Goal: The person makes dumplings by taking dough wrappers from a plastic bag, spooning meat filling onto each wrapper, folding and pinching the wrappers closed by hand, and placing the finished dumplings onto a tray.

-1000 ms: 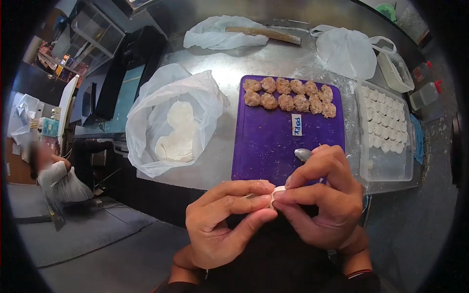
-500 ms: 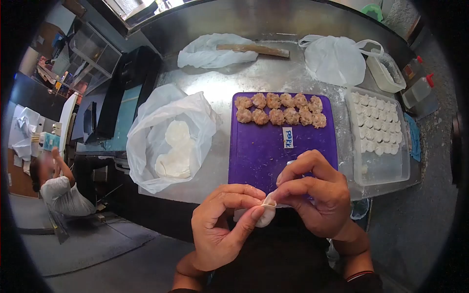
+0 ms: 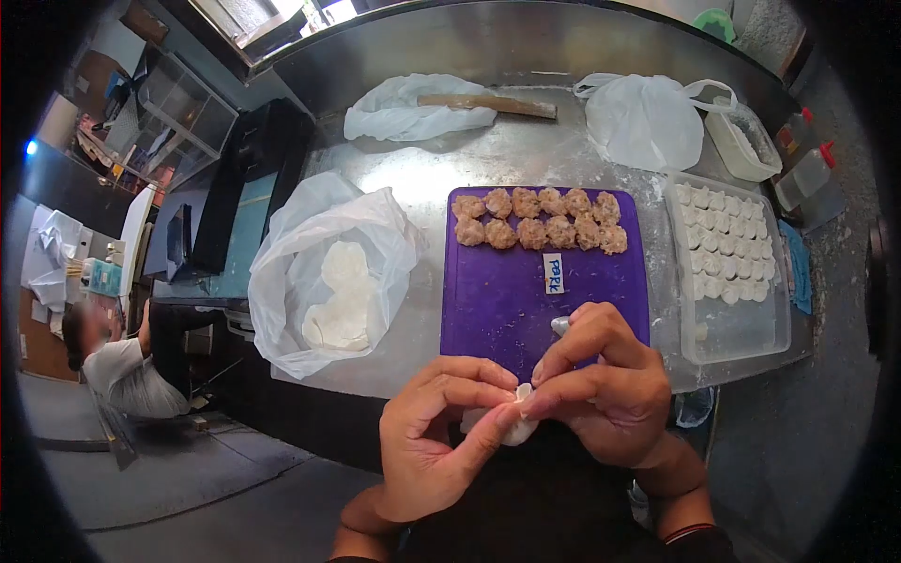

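Note:
A small white dumpling [image 3: 516, 430] is pinched between my two hands at the front edge of the table, its wrapper gathered at the top. My left hand [image 3: 446, 432] holds its left side with thumb and fingertips. My right hand [image 3: 610, 385] pinches the wrapper's upper right edge. The tip of a silver metal tool [image 3: 560, 325] shows by my right fingers; the rest of it is hidden. Just beyond lies a purple cutting board [image 3: 497, 310] with two rows of meat filling balls [image 3: 531, 233] and a label reading "PORK" [image 3: 553, 273].
Left of the board, an open plastic bag [image 3: 282, 281] holds flat dough wrappers [image 3: 343, 305]. On the right, a clear tray [image 3: 732, 338] holds rows of dumplings [image 3: 723, 244]. A rolling pin [image 3: 497, 101], a tied bag [image 3: 643, 122] and a white tub [image 3: 746, 150] stand behind. Another person [image 3: 136, 366] sits far left.
The wrapper's top has been drawn closer together between my fingertips. Both hands stay at nearly the same place, and the view has tilted slightly.

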{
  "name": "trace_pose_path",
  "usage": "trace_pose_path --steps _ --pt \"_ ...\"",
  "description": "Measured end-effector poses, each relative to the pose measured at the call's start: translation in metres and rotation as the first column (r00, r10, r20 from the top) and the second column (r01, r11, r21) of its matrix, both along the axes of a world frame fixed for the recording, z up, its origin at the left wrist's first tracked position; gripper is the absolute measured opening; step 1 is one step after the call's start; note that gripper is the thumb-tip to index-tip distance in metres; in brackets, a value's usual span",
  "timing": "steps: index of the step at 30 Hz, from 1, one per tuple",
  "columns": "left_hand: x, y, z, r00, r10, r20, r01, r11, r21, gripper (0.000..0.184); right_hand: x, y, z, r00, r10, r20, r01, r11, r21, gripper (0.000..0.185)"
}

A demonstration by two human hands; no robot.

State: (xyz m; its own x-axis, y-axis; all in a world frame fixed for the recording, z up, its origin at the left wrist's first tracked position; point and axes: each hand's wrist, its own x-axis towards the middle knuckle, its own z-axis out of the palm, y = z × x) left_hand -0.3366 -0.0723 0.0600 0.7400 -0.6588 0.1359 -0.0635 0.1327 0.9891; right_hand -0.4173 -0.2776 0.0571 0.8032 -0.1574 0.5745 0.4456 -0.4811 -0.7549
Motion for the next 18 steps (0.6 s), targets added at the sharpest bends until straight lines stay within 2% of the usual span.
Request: trace_pose_path --steps 4,6,8,10,12,13,16,18 --pt "-0.002 0.003 0.002 1.0 0.0 -0.006 0.0 1.0 -0.021 0.016 -0.005 0.003 0.0 0.999 -0.01 0.044 0.009 0.999 0.032 0.023" --pt "-0.001 0.004 0.002 0.983 -0.031 0.182 0.036 0.999 -0.025 0.021 -0.009 0.005 0.004 0.996 -0.058 0.074 0.056 0.998 0.03 0.024" --pt "-0.001 0.004 0.006 0.972 -0.03 0.235 0.027 1.0 0.013 0.023 -0.012 0.003 0.004 0.998 -0.04 0.043 0.038 0.997 0.062 0.022" --pt "-0.003 0.002 0.015 0.917 0.004 0.398 -0.053 0.992 0.113 0.025 -0.012 0.003 0.006 1.0 -0.019 0.014 0.018 0.996 0.092 0.021" --pt "-0.002 0.002 0.023 0.903 -0.022 0.429 -0.042 0.989 0.139 0.025 -0.007 0.001 0.011 0.992 0.078 -0.098 -0.051 0.967 0.249 0.02" --pt "0.0 0.002 0.025 0.888 -0.05 0.457 -0.03 0.986 0.165 0.025 -0.006 -0.01 0.005 0.978 0.201 -0.063 -0.185 0.962 0.203 0.021" --pt "0.004 0.001 0.027 0.867 -0.087 0.49 -0.016 0.979 0.202 0.024 -0.006 -0.014 0.004 0.98 0.198 -0.019 -0.193 0.969 0.156 0.021" --pt "-0.001 0.0 0.025 0.889 -0.065 0.453 -0.021 0.983 0.181 0.024 -0.007 -0.012 0.011 0.982 0.187 -0.026 -0.182 0.973 0.143 0.02"
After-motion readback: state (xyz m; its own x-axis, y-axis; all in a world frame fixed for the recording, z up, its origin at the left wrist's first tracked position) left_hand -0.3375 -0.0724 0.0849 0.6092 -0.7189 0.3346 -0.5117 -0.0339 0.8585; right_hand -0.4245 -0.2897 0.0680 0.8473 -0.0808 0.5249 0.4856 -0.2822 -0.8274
